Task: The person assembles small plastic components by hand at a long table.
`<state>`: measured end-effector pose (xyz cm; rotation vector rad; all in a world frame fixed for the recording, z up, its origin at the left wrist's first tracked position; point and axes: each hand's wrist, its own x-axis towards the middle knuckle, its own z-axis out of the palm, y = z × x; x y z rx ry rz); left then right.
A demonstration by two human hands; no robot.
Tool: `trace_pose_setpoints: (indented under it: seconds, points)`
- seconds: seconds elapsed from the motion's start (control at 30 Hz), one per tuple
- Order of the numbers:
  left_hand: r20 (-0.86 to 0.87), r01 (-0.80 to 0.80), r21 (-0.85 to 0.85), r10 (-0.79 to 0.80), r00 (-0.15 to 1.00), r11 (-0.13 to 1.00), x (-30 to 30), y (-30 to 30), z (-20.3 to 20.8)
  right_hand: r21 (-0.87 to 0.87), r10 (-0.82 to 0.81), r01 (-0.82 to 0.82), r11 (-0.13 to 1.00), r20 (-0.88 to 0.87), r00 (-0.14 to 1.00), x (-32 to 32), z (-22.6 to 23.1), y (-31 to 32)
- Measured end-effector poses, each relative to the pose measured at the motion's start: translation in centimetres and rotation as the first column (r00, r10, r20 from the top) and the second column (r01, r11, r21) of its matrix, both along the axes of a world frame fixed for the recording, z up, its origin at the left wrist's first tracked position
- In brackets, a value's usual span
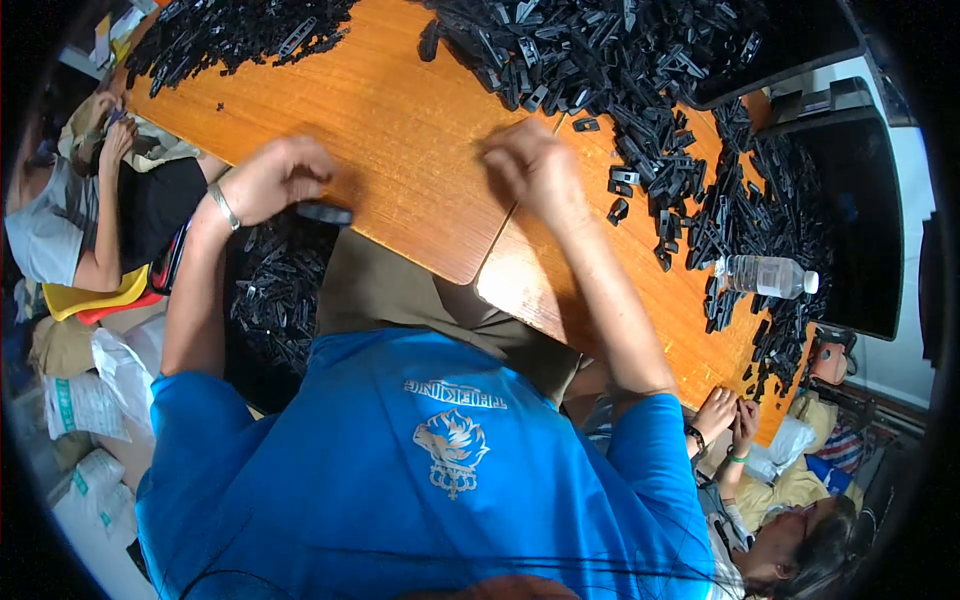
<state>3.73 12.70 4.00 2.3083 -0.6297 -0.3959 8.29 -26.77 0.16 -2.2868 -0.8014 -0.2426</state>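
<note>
My left hand [275, 178] is over the table's near left edge, its fingers loosely bent and apart. Just below its fingers, apart from them, is a blurred black clip-like piece [325, 213] at the table edge. Under that lies a heap of similar black clips [278, 295] in a dark container beside my leg. Above the middle of the table, my right hand [538, 165] has bent fingers smeared by motion; whether anything is in them cannot be made out. Nearest to it are loose black clip pieces [586, 125] on the wooden table [410, 150].
Large piles of black plastic parts [590, 50] cover the table's far side and right. A clear bottle [765, 277] lies on the right pile near dark screen-like panels [850, 210]. One person [75, 215] sits at left; another person's hands [725, 420] work at lower right.
</note>
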Motion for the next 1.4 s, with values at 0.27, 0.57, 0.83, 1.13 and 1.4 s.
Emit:
trace_pose_setpoints:
  seconds: [0.27,0.57,0.83,1.13,1.4]
  points:
    - [0.510,-0.144,-0.012,0.130,0.850,0.989,10.6,-14.6,-3.5,-0.353,-0.204,0.287,0.891,0.254,0.945,7.1,0.2,-1.8]
    - [0.721,-0.228,0.039,0.131,0.680,0.973,12.7,-16.8,-5.8,-0.478,-0.191,0.251,0.842,0.170,0.967,5.6,0.4,-1.1]
    - [0.608,-0.184,-0.032,0.165,0.776,0.982,6.1,-16.0,-5.7,-0.379,-0.239,0.233,0.895,0.031,0.970,1.5,0.3,-1.8]
    - [0.553,-0.145,-0.177,0.220,0.804,0.974,1.0,-15.7,-5.5,-0.195,-0.350,0.313,0.930,-0.200,0.915,-3.0,2.4,-1.8]
    - [0.541,-0.209,-0.235,0.306,0.783,0.949,-0.3,-13.2,-6.5,-0.466,-0.238,0.196,0.863,-0.032,0.971,-5.1,3.0,-0.3]
